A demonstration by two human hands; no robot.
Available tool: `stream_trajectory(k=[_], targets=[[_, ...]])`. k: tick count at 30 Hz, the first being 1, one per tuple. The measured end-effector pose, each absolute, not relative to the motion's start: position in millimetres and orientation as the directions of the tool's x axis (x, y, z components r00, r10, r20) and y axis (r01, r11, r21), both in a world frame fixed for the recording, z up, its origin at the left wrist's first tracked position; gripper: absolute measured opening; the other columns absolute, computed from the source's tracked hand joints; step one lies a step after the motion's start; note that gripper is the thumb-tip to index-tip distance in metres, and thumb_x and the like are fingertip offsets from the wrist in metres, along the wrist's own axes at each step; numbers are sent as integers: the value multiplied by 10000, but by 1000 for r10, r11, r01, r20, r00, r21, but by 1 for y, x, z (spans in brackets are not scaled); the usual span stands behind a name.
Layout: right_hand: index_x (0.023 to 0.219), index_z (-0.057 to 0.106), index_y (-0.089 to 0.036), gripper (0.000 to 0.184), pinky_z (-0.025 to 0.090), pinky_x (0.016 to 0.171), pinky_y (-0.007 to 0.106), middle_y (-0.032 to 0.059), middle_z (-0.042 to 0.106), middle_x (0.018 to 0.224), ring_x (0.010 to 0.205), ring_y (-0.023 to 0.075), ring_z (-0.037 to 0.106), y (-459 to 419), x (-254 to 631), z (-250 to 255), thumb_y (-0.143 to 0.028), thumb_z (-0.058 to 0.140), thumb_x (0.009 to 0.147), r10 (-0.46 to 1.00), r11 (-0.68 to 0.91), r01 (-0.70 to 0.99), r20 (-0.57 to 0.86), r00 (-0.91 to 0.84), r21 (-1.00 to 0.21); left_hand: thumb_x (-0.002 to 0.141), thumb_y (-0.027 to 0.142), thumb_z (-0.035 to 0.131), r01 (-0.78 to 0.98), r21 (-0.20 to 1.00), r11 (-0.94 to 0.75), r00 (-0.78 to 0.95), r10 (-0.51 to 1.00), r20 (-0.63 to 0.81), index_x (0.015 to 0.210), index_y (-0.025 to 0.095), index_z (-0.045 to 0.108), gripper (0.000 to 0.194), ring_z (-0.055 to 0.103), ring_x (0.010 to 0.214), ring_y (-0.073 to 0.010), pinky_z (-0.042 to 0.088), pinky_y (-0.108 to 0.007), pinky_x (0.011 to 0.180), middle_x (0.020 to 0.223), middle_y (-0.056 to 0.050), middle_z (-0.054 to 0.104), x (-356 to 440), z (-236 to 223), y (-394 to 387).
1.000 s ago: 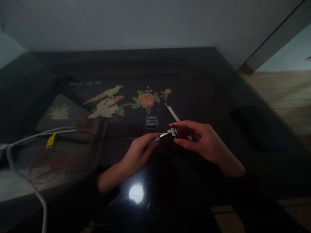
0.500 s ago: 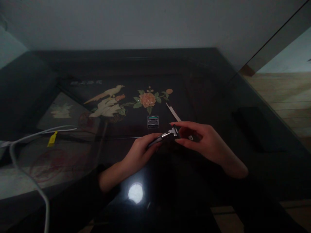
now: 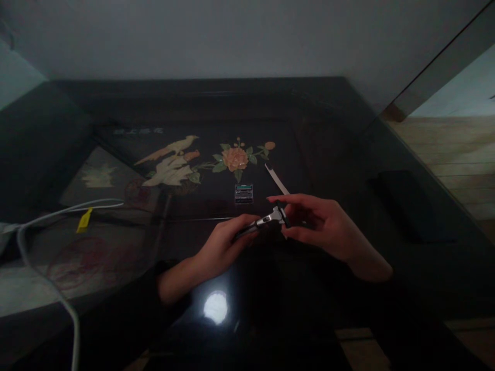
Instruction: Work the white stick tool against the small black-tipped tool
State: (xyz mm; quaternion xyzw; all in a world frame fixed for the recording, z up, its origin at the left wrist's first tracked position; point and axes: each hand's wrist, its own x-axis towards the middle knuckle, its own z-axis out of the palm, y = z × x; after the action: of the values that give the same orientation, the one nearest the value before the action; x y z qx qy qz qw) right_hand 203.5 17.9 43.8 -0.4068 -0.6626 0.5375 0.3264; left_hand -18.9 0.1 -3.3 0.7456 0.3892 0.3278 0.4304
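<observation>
A razor (image 3: 266,220) with a dark and silver handle is held above the dark glossy table (image 3: 328,154). My left hand (image 3: 222,242) is closed round its handle. At the razor's head, the thumb and fingers of my right hand (image 3: 323,224) pinch the dark cartridge (image 3: 283,214) from both sides. Beyond my hands, a small clear case (image 3: 244,194) with a dark and green razor cartridge in it lies on the table. A thin pale strip (image 3: 276,179) lies just past my right fingers, its near end hidden behind them.
A white cable (image 3: 46,283) with a yellow tag (image 3: 84,220) runs along the left side. At the right lies a dark flat object (image 3: 412,206). The tabletop bears a bird and flower picture (image 3: 234,158). A pale wall (image 3: 201,38) stands behind the table.
The razor has rolled in my hands, so that more of its silver neck faces up. My right fingers have shifted slightly round the cartridge. The case and strip stay put.
</observation>
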Motion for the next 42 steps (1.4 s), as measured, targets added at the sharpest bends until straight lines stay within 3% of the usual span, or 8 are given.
stream_trajectory(k=[7,15,21,29,32,36,42], targets=[[1135,674,-165,417,499,617,198,-21,630,735,660,100,593,16,198,39,-242,764,734,940,117,182,50,-336,-976,917,191,478,350,886,-303,430,893,135,1071,146,596,199,590,676,-110,444,-200,632,815,-13,672,-14,-1,0],[1218,643,-181,442,492,584,198,-20,643,752,634,94,593,15,201,44,-217,702,782,922,131,236,31,-386,-963,935,222,459,306,910,-281,470,876,112,1130,138,594,252,553,629,-106,430,-197,605,730,6,621,-16,-1,1],[1116,665,-148,377,486,576,195,-21,626,723,640,98,585,14,198,41,-259,727,761,945,118,216,43,-325,-969,928,200,461,327,900,-288,434,892,128,1129,133,604,256,549,636,-104,426,-198,615,763,-4,635,-14,-1,0],[1309,567,-200,489,504,619,222,-9,648,788,676,109,616,17,201,40,-297,655,838,909,101,228,-3,-417,-968,921,248,469,326,921,-213,389,918,74,1098,147,601,244,502,601,-97,399,-203,581,739,11,600,-14,-3,0],[1242,604,-179,421,514,648,258,20,664,816,710,136,641,22,205,38,-363,618,864,945,122,253,35,-324,-960,917,286,473,311,938,-150,337,941,38,1058,144,607,241,476,591,-96,379,-205,562,704,20,558,-13,0,0],[997,645,-177,194,492,639,284,33,659,816,711,161,633,33,214,29,-300,612,851,986,167,524,144,-84,-835,905,317,495,243,967,-72,282,959,1,1087,154,590,262,434,579,-94,349,-204,533,678,38,483,-11,2,1],[907,542,-193,89,428,643,310,41,615,822,759,204,591,36,212,11,-200,579,827,982,184,886,106,-153,-426,909,378,503,86,996,21,233,972,-41,1059,165,534,263,411,539,-87,329,-202,497,640,54,458,-8,0,2]])
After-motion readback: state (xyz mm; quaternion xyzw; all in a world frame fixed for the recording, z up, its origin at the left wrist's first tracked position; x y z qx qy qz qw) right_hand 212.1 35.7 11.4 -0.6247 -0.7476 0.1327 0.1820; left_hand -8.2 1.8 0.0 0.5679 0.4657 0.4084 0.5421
